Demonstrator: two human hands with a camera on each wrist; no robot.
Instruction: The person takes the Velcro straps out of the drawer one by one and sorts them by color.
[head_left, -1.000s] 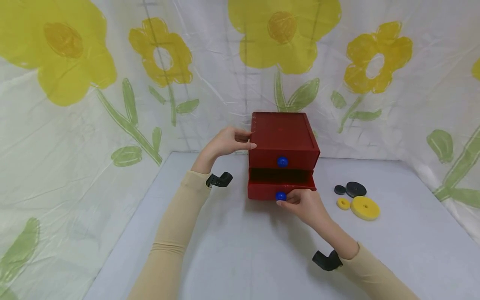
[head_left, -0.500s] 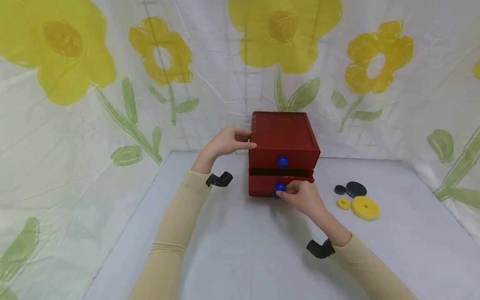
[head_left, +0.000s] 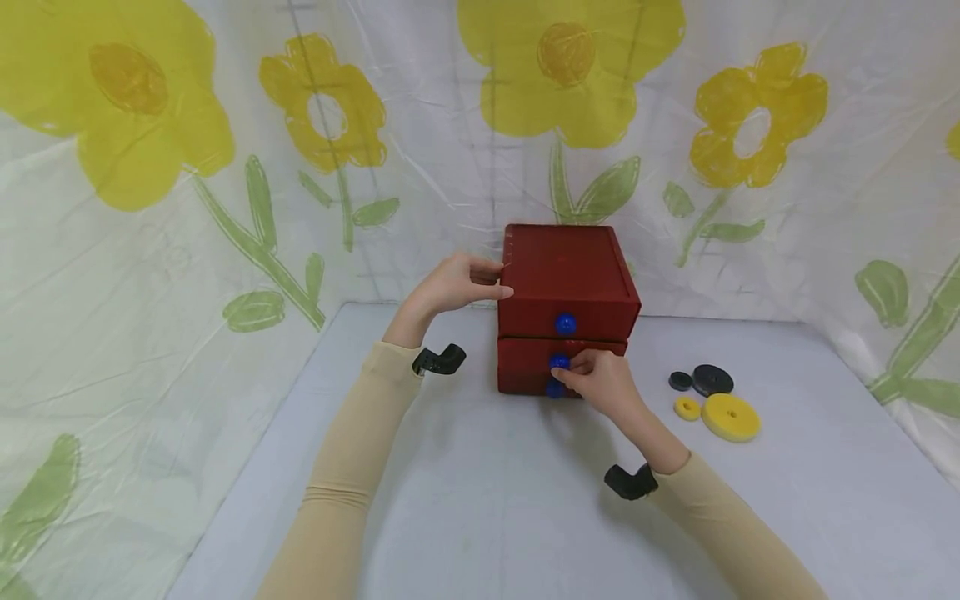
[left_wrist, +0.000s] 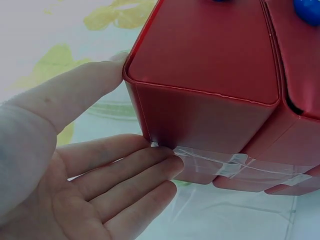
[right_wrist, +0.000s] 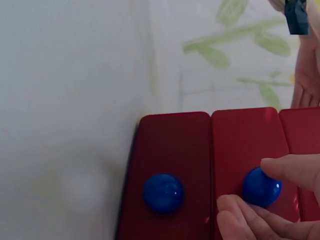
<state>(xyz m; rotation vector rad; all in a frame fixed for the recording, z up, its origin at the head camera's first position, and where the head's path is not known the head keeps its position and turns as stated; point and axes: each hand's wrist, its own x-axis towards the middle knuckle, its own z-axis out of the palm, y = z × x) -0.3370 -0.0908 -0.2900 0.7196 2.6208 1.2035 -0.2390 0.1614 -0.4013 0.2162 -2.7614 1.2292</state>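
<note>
A red drawer cabinet point(head_left: 562, 262) stands at the back of the table, its drawer fronts level with one another. On the fronts are a top blue knob point(head_left: 566, 323), a middle blue knob point(head_left: 559, 362) and a bottom blue knob point(head_left: 555, 388). My right hand point(head_left: 602, 382) pinches the middle drawer knob point(right_wrist: 261, 186) between thumb and fingers. At the cabinet's upper left edge, my left hand point(head_left: 450, 285) touches it with thumb and fingers spread. The left wrist view shows those fingers point(left_wrist: 137, 172) nearly straight along the side.
Right of the cabinet lie a small black disc point(head_left: 680, 381), a larger black disc point(head_left: 712, 380), a small yellow ring point(head_left: 687, 407) and a large yellow disc point(head_left: 731, 417). A flowered curtain point(head_left: 420, 108) hangs behind. Clear tape point(left_wrist: 232, 165) runs along the cabinet's side.
The middle drawer has slid back into the cabinet, closing the dark gap above it. My right hand moved forward with its knob; my left hand stayed in place.
</note>
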